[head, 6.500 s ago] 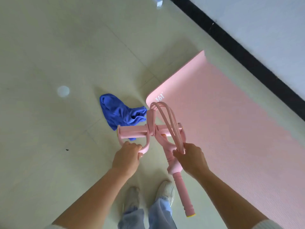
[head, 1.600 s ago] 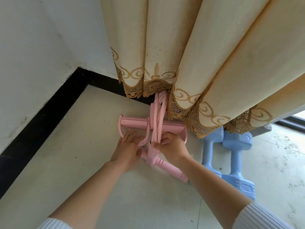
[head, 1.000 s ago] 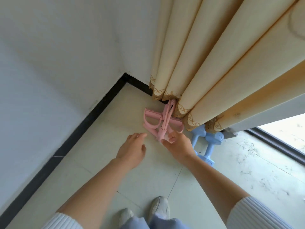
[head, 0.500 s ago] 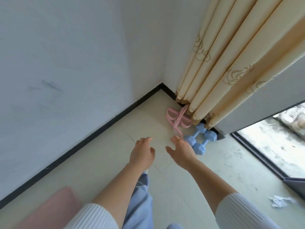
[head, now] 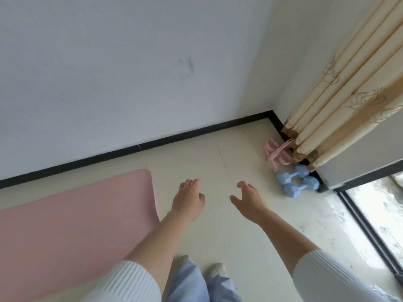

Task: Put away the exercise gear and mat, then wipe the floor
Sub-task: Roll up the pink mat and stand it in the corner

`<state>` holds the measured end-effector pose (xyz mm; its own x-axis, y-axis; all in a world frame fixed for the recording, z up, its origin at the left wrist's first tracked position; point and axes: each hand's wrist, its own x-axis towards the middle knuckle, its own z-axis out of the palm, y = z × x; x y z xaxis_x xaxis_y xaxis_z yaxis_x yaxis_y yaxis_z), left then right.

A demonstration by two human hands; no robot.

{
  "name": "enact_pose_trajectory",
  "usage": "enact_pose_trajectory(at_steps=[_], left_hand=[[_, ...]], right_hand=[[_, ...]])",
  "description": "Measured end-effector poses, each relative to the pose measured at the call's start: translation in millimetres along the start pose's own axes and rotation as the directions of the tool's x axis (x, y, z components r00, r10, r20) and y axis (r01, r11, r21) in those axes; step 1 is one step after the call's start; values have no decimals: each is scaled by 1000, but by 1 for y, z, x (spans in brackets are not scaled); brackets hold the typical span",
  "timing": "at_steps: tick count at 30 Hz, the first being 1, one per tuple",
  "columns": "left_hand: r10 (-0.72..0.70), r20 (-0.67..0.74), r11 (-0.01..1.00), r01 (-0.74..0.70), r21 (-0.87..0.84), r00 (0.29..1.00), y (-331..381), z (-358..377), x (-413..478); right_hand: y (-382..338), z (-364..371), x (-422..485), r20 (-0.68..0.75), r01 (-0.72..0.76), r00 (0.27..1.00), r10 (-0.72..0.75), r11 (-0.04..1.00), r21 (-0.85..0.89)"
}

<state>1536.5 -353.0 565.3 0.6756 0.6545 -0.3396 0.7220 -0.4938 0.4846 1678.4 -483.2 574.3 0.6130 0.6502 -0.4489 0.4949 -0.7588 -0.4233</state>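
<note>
The pink pedal resistance puller (head: 276, 153) lies on the floor in the room's corner, partly under the curtain hem. Two blue dumbbells (head: 296, 181) lie side by side just right of it. The pink exercise mat (head: 72, 221) is spread flat on the floor at the left. My left hand (head: 189, 198) and my right hand (head: 248, 198) hover over bare floor in the middle, fingers loosely spread, holding nothing. Both are well short of the gear and right of the mat's edge.
A cream curtain (head: 340, 101) hangs at the right over the corner. White walls with a black skirting board (head: 139, 147) bound the floor. A dark door track (head: 366, 225) runs along the right, with dusty floor beside it. My feet (head: 216, 269) are below.
I carried the pink puller to the corner, set it down by the curtain and let go. Since then I have backed away, and the mat has come into view on the left.
</note>
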Motion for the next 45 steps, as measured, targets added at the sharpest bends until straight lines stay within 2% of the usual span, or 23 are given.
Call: enact_pose_trajectory(at_steps=[5,13,17,20,25,33,37,41,45], left_hand=[[-84,-46,996,84,4,995,-72,-26,-76],[-63,-196,997,53,-54,979,-205,-66,-208],[-196,-185,980,197,-13,963,-304,-84,-278],[-267,-133,963,269,-1,954,-353,-95,-295],[-254,-80,967,254,-7,964,-399,-100,-276],[-231,28,972,229,58,973,-499,-81,-212],[-239,61,967,231,106,969,-554,-60,-176],[-239,97,964,224,141,966,-605,-18,-134],[-117,92,974,96,204,989,-665,52,-82]], right_hand=[[-60,54,-54,27,87,996,-87,996,-31],[-159,158,-145,46,117,992,-114,991,-72],[-217,232,-198,117,175,980,-162,978,-116],[-249,278,-213,143,194,974,-175,973,-129],[-273,340,-203,201,177,969,-145,972,-152],[-294,427,-131,221,-20,974,51,990,-139],[-313,474,-91,217,4,976,22,993,-117],[-307,525,-42,180,-39,982,57,994,-105],[-280,601,7,129,-76,988,89,992,-103]])
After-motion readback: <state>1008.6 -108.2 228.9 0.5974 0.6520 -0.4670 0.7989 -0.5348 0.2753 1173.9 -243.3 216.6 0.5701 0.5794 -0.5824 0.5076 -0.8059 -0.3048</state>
